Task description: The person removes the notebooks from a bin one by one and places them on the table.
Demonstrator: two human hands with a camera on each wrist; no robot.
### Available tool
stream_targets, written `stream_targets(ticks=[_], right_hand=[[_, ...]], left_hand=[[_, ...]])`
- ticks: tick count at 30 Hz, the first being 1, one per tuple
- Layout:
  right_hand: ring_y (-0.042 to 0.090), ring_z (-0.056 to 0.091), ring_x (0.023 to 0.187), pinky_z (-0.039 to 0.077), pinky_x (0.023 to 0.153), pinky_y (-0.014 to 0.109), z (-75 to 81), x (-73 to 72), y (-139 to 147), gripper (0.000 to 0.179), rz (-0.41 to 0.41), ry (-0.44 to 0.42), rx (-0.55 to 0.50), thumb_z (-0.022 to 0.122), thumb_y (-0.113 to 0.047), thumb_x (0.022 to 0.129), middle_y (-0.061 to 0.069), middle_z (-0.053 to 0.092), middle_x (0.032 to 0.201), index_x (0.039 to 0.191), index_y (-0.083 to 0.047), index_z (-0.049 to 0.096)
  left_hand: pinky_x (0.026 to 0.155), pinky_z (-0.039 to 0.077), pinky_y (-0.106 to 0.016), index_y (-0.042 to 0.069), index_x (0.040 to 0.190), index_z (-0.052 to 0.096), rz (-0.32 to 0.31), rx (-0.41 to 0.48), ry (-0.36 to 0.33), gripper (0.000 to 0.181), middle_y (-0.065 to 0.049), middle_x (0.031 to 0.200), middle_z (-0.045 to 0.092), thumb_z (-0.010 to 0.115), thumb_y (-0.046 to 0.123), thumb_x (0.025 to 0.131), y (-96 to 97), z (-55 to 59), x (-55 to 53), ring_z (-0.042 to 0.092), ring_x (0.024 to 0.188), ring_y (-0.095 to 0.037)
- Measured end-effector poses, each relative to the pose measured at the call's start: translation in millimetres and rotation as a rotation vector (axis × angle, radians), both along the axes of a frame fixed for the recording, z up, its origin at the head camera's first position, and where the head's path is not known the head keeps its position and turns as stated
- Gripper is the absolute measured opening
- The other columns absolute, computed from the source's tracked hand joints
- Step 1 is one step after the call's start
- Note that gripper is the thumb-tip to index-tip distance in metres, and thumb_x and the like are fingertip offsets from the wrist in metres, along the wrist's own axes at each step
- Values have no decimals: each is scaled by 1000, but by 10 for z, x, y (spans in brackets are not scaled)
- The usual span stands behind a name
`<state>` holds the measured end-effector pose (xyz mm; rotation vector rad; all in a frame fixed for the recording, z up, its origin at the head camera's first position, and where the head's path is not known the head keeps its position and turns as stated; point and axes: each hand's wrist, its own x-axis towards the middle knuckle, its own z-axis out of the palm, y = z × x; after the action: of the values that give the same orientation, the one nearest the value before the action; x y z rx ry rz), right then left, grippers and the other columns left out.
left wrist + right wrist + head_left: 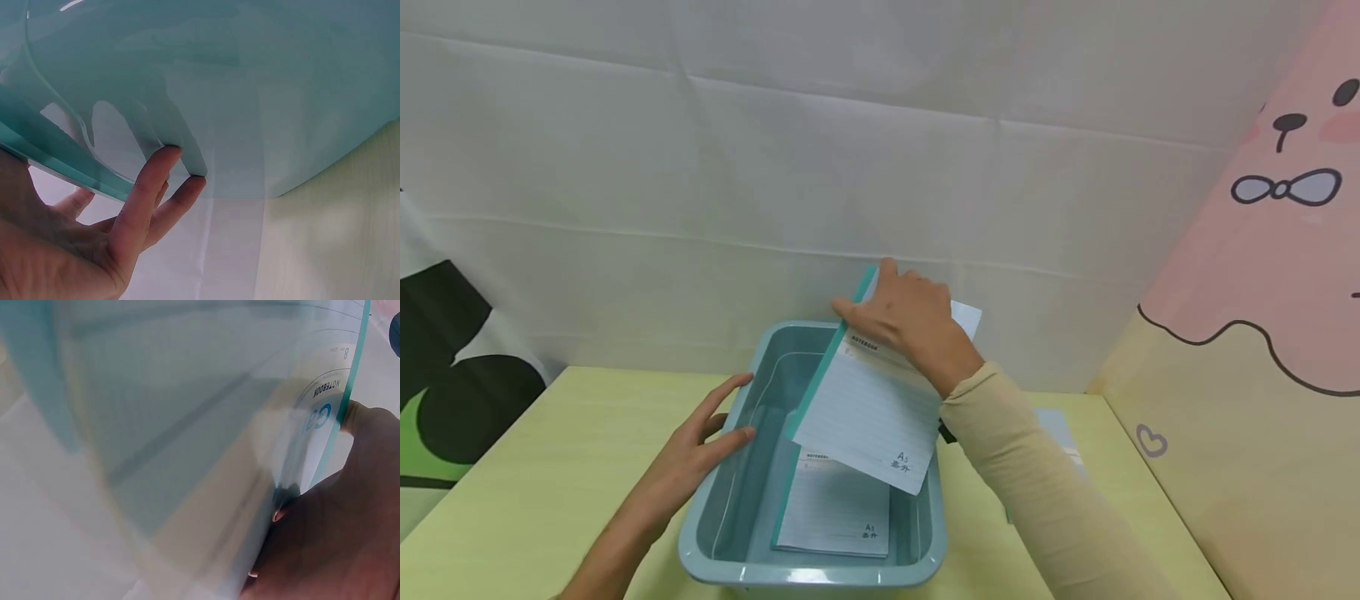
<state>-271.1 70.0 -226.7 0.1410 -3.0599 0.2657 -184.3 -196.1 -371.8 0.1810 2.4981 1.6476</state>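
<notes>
A blue plastic basin (811, 575) stands on the table. My left hand (696, 446) holds its left rim, thumb over the edge; in the left wrist view other fingertips (195, 182) rest against the outer wall (325, 94). My right hand (917, 321) grips a pale A5 notebook (865, 408) with a teal spine by its top end, tilted over the basin. In the right wrist view the thumb is at the teal edge of this notebook (187, 450). A similar notebook (835, 508) lies on the basin floor, its upper part covered by the held one.
Another pale blue item (1060, 429) lies on the table (985, 533) right of the basin, partly behind the right sleeve (1037, 467). A small dark thing (947, 432) shows beside the basin. A white cloth wall (850, 167) rises behind, and a pink printed panel (1262, 275) at the right.
</notes>
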Motion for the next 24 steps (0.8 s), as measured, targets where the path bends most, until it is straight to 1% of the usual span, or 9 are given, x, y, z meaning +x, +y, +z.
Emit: stream_targets(ticks=[3,6,8,11,14,16,19,21,24], right_hand=[[31,67,104,52,97,51,-20,1,131,89,3,-28,-25,43,-71,93,15,67,114,155,-8,33],[32,67,109,49,102,54,-69,4,288,90,18,-51,-38,42,-70,92,16,67,119,156,-7,32],[33,66,110,45,105,56,-120,-4,409,85,33,-65,-39,42,-68,91,16,66,118,150,-6,36],[34,66,113,37,113,60,-217,-23,623,85,52,-88,-34,43,-67,92,15,67,116,150,-5,35],[33,66,112,35,114,61,-311,-42,855,84,66,-105,-37,43,-65,93,13,67,113,151,-5,35],[31,66,106,39,108,60,-363,-55,1008,80,77,-102,-45,44,-62,94,12,67,111,149,-4,37],[28,63,93,45,90,50,-426,-57,1224,68,89,-80,-53,45,-58,94,10,65,102,137,-5,44],[25,58,82,43,79,44,-479,-41,1364,59,95,-62,-53,46,-55,94,9,61,92,128,-6,47],[22,52,73,37,70,38,-606,19,1556,49,110,-35,-36,49,-50,93,5,52,81,117,-7,49]], left_hand=[[84,56,-44,48,161,24,4,-1,-1,69,-25,155,49,61,37,104,0,-9,13,64,122,-37],[83,58,-46,47,161,24,9,4,-5,69,-26,155,48,61,36,104,6,-16,24,65,120,-38],[82,58,-47,48,161,24,12,2,-5,69,-26,155,48,61,36,104,10,-17,29,65,121,-39],[83,58,-48,48,161,25,14,-8,-6,68,-25,155,47,61,39,104,26,-15,28,64,122,-40],[84,58,-47,49,161,24,14,-19,-11,68,-24,155,47,61,40,104,40,-10,26,64,123,-39],[83,58,-47,48,161,24,14,-20,-14,68,-25,155,47,61,40,104,45,-7,28,64,122,-39],[81,60,-47,48,161,24,12,-5,-18,68,-26,155,47,61,39,104,45,-6,30,66,118,-38],[80,60,-47,47,161,24,9,11,-18,68,-26,155,47,61,38,104,45,-4,31,67,116,-37],[80,61,-47,47,161,24,6,25,-17,68,-27,155,47,61,39,104,48,-4,30,68,114,-36]])
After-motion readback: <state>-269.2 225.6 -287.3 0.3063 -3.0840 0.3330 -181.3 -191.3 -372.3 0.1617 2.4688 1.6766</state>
